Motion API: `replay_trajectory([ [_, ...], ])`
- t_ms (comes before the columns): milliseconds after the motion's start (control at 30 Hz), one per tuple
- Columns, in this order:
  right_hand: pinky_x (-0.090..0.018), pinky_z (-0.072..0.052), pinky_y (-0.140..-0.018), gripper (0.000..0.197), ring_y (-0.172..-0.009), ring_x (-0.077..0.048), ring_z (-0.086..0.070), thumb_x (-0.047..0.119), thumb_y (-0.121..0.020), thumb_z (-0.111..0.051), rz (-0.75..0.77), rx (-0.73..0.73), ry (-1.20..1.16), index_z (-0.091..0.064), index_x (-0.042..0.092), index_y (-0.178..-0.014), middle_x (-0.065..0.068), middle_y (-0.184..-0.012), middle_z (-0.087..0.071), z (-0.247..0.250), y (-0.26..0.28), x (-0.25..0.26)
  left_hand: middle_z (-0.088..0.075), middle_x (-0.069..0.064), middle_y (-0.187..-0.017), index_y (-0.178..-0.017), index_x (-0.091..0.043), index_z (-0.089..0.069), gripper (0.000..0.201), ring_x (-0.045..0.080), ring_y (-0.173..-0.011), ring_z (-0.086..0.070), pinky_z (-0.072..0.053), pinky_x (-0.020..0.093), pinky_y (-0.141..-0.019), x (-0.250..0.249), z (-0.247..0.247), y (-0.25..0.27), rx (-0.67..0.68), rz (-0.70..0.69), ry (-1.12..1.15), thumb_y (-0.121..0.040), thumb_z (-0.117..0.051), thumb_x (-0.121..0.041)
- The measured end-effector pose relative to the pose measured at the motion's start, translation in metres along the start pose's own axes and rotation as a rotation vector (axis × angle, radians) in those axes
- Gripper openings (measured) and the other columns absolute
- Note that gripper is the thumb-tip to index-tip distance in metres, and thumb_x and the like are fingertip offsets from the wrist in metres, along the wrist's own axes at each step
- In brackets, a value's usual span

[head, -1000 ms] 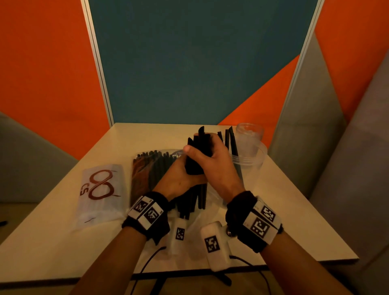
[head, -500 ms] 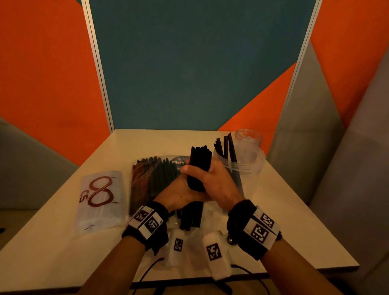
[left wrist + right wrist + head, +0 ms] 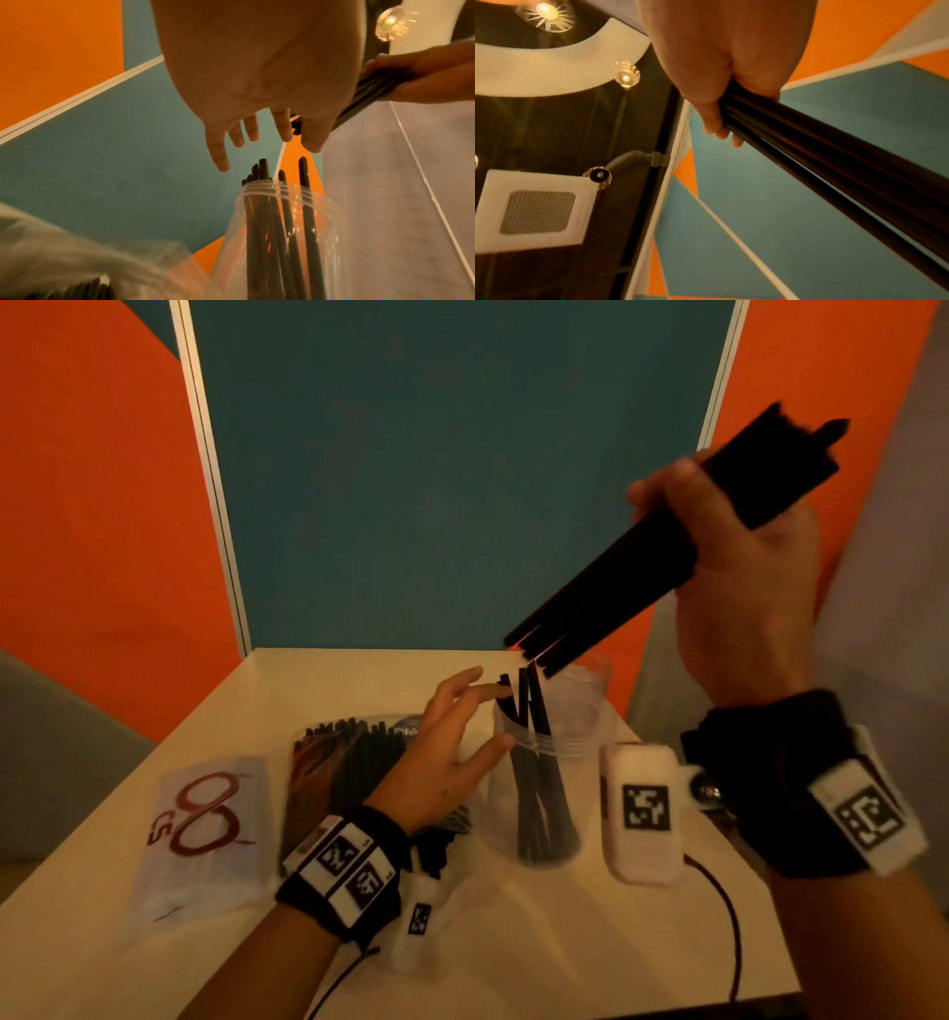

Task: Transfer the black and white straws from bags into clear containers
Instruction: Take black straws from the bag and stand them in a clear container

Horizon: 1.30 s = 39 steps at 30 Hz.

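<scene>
Since the earlier frame, the bundle of black straws [image 3: 662, 546] has been lifted clear of the bag of black straws [image 3: 349, 762] and is clenched in the right hand [image 3: 744, 588], its lower end tilted above the clear container [image 3: 544, 783] (a few straws already stand inside). The left hand [image 3: 441, 762] is held with fingers spread beside the container rim; contact cannot be confirmed. A pale table [image 3: 154, 968] is enclosed by orange and teal partition panels [image 3: 462, 480]. A second container behind is largely hidden.

Pale table [image 3: 590, 963] carries: clear container [image 3: 552, 757] (black straws inside), straw bag [image 3: 339, 762], white bag [image 3: 203, 834].
</scene>
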State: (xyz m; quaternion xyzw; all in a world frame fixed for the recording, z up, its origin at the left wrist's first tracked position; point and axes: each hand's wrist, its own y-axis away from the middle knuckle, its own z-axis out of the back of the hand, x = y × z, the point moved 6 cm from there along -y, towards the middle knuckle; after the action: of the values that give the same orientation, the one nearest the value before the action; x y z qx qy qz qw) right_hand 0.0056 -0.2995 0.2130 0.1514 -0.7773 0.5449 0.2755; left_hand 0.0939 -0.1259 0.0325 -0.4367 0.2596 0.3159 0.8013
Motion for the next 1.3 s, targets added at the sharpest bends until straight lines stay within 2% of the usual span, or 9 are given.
replay_trajectory([
  [167,-0.029,-0.05,-0.072,0.01,-0.075,-0.009,-0.059,0.013,-0.084,-0.066,-0.083,-0.109,0.187,-0.061,0.011,-0.092,0.0,-0.082,-0.062,0.019,0.002,-0.055,0.004,-0.026,-0.155,-0.143,-0.048,-0.024,0.05,0.005,-0.144,-0.007,-0.026,0.035,-0.112,0.001,-0.026,-0.012,0.164,-0.025,-0.155,-0.097,-0.043,-0.042],
  [267,-0.043,-0.051,-0.08,0.014,-0.077,-0.013,-0.059,0.019,-0.083,-0.066,-0.228,0.0,0.345,-0.057,0.018,-0.093,0.005,-0.082,-0.061,0.022,0.018,-0.107,0.004,-0.025,-0.155,-0.145,-0.046,-0.019,0.056,0.009,-0.144,-0.012,-0.03,0.045,-0.113,0.003,-0.03,-0.016,0.145,0.055,-0.154,-0.094,-0.043,-0.05],
  [500,-0.043,-0.053,-0.09,0.037,-0.101,-0.024,-0.061,0.025,-0.08,-0.071,-0.462,0.238,0.596,-0.051,0.021,-0.11,-0.005,-0.111,-0.06,0.018,0.045,-0.168,0.01,-0.018,-0.157,-0.149,-0.035,-0.009,0.069,0.014,-0.144,-0.015,-0.03,0.046,-0.113,0.005,-0.033,-0.019,0.15,0.119,-0.274,-0.092,-0.043,-0.054],
  [600,-0.044,-0.052,-0.09,0.03,-0.095,-0.022,-0.062,0.018,-0.083,-0.07,-0.542,0.349,0.588,-0.056,0.014,-0.11,-0.003,-0.099,-0.062,0.01,0.05,-0.175,0.008,-0.016,-0.158,-0.149,-0.034,-0.008,0.07,0.015,-0.144,-0.017,-0.032,0.045,-0.112,0.008,-0.032,-0.02,0.156,0.11,-0.277,-0.092,-0.044,-0.053],
  [800,-0.014,-0.038,-0.061,0.021,-0.063,0.002,-0.049,0.029,-0.085,-0.069,-0.503,0.507,0.657,-0.053,0.022,-0.073,0.014,-0.07,-0.05,0.0,0.049,-0.17,0.007,-0.015,-0.158,-0.148,-0.038,-0.008,0.071,0.018,-0.142,-0.024,-0.034,0.044,-0.111,0.011,-0.031,-0.023,0.156,0.131,-0.183,-0.091,-0.048,-0.051],
  [967,-0.011,-0.023,-0.084,0.078,-0.129,-0.017,-0.039,0.042,-0.082,-0.069,-0.548,0.648,0.841,-0.03,0.015,-0.144,-0.001,-0.137,-0.044,0.001,0.042,-0.168,-0.001,-0.001,-0.16,-0.149,-0.032,0.011,0.091,0.023,-0.143,-0.022,-0.026,0.039,-0.113,0.016,-0.032,-0.028,0.122,0.291,-0.01,-0.088,-0.055,-0.05],
  [1067,-0.015,-0.019,-0.097,0.099,-0.141,-0.019,-0.027,0.039,-0.078,-0.074,-0.659,0.807,0.836,-0.009,0.018,-0.151,-0.001,-0.15,-0.032,-0.009,0.043,-0.186,-0.017,-0.001,-0.158,-0.147,-0.026,0.023,0.098,0.017,-0.141,-0.027,-0.026,0.031,-0.109,0.018,-0.036,-0.03,0.182,0.35,0.036,-0.09,-0.054,-0.047],
  [1133,-0.035,-0.024,-0.114,0.115,-0.142,-0.025,-0.028,0.047,-0.069,-0.079,-0.729,0.827,0.814,-0.002,0.023,-0.152,-0.004,-0.154,-0.029,-0.017,0.045,-0.201,-0.026,-0.001,-0.155,-0.145,-0.025,0.026,0.101,0.016,-0.14,-0.029,-0.027,0.029,-0.106,0.021,-0.037,-0.03,0.188,0.376,0.058,-0.089,-0.055,-0.047],
  [1300,-0.027,-0.043,-0.083,0.059,-0.098,-0.017,-0.054,0.038,-0.083,-0.068,-0.591,0.694,0.852,-0.045,0.015,-0.132,-0.004,-0.119,-0.058,-0.027,0.042,-0.215,-0.021,0.003,-0.157,-0.142,-0.028,0.03,0.107,0.017,-0.142,-0.027,-0.028,0.033,-0.109,0.019,-0.037,-0.032,0.161,0.394,0.093,-0.087,-0.06,-0.045],
])
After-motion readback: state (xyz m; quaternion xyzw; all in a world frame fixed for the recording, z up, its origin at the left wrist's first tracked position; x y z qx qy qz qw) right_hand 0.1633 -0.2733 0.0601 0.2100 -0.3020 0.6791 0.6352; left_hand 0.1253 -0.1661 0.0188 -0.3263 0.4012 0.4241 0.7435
